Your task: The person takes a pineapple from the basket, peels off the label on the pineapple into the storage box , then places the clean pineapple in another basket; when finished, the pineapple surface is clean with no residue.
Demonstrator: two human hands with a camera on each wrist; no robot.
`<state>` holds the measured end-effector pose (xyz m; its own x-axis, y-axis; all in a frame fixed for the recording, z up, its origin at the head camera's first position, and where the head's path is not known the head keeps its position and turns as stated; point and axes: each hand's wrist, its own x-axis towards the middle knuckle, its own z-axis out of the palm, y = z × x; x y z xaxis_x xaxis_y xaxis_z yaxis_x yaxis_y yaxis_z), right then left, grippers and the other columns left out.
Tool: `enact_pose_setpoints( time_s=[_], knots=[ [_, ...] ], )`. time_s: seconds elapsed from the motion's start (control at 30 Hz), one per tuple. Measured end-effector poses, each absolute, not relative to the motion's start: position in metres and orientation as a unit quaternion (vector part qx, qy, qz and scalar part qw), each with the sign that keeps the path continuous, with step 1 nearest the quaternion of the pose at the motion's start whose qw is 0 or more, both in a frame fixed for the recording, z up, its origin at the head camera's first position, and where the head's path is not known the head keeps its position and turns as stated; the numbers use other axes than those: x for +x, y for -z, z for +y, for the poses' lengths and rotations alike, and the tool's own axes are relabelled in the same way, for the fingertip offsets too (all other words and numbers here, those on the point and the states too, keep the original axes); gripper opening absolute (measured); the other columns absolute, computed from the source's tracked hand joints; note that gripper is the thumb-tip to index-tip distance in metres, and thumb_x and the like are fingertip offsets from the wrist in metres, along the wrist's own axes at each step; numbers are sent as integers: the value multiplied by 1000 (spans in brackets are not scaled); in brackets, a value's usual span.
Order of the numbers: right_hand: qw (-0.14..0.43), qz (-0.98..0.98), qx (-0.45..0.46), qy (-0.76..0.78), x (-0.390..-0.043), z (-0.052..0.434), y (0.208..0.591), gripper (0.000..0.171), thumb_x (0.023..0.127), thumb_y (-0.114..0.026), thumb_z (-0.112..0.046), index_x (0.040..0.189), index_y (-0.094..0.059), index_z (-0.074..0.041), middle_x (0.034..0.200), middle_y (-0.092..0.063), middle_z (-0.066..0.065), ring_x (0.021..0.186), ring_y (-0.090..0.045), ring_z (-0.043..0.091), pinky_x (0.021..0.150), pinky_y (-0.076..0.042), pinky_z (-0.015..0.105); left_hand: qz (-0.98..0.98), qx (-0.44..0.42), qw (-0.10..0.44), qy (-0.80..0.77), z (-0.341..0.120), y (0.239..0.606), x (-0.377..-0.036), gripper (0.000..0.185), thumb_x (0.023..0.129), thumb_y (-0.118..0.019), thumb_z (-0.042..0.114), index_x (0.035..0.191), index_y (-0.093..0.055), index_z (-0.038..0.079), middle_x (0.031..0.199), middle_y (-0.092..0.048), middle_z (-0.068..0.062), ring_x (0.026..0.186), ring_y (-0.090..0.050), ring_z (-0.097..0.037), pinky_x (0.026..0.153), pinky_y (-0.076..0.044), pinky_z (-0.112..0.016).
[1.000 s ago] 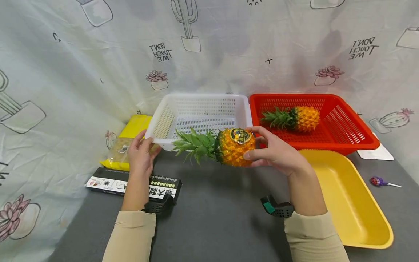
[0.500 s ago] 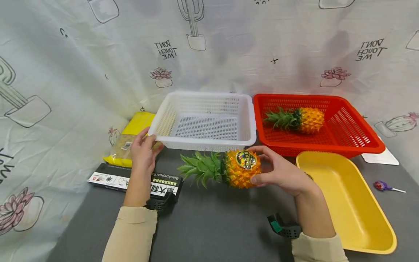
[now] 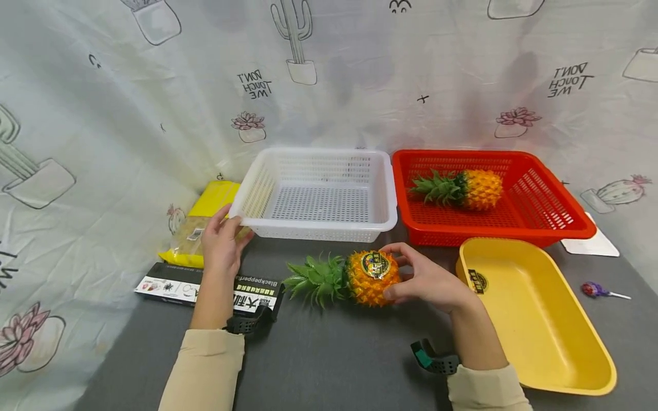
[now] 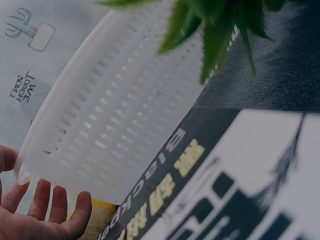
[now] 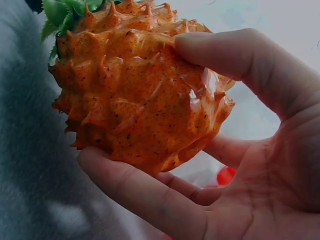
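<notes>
An orange pineapple (image 3: 371,281) with a green leafy crown (image 3: 316,279) and a round black-and-gold sticker lies sideways at the table, crown to the left. My right hand (image 3: 429,279) grips its base end, thumb on the near side and fingers on the far side; the right wrist view shows the spiky skin (image 5: 135,95) between them. At the front left corner of the white perforated basket (image 3: 313,224), my left hand (image 3: 222,242) pinches the rim. In the left wrist view its fingers (image 4: 59,202) curl beneath that corner.
A red basket (image 3: 534,231) with another pineapple (image 3: 482,189) stands at the back right. Before it is a yellow tray (image 3: 540,319), with a lollipop (image 3: 596,289) to its right. A black-and-white box (image 3: 167,283) and a yellow bag (image 3: 218,197) lie at left.
My right hand has brought the pineapple down and toward me, from in front of the white basket's rim to the table. My left hand stays on the basket corner.
</notes>
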<state>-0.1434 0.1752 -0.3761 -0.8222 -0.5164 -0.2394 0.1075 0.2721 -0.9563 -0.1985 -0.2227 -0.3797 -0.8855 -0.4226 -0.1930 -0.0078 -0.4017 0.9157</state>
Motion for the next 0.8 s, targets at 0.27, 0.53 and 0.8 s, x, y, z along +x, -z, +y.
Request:
enact_pose_setpoints(
  time_s=[0.27, 0.53, 0.8],
  knots=[
    [263, 756, -100, 592, -145, 174, 386, 78, 82, -80, -10, 148, -38, -10, 137, -44, 24, 106, -62, 31, 81, -63, 43, -531, 197, 132, 813, -222, 382, -198, 48, 101, -62, 7, 147, -56, 17, 127, -56, -1, 108, -65, -18, 84, -60, -32],
    [270, 762, -100, 580, -143, 175, 382, 80, 81, -83, -10, 148, -40, -12, 142, -43, 23, 113, -59, 34, 83, -63, 44, -605, 217, 135, 754, -220, 372, -194, 51, 99, -64, 11, 149, -54, 18, 120, -56, 2, 104, -63, -14, 82, -60, -27],
    [268, 791, -99, 541, -141, 174, 375, 80, 81, -85, -13, 148, -41, -16, 142, -46, 21, 118, -57, 35, 84, -61, 43, -746, 215, 223, 590, -206, 363, -184, 54, 101, -59, 22, 153, -49, 14, 146, -46, -10, 122, -48, -20, 96, -44, -30]
  ],
)
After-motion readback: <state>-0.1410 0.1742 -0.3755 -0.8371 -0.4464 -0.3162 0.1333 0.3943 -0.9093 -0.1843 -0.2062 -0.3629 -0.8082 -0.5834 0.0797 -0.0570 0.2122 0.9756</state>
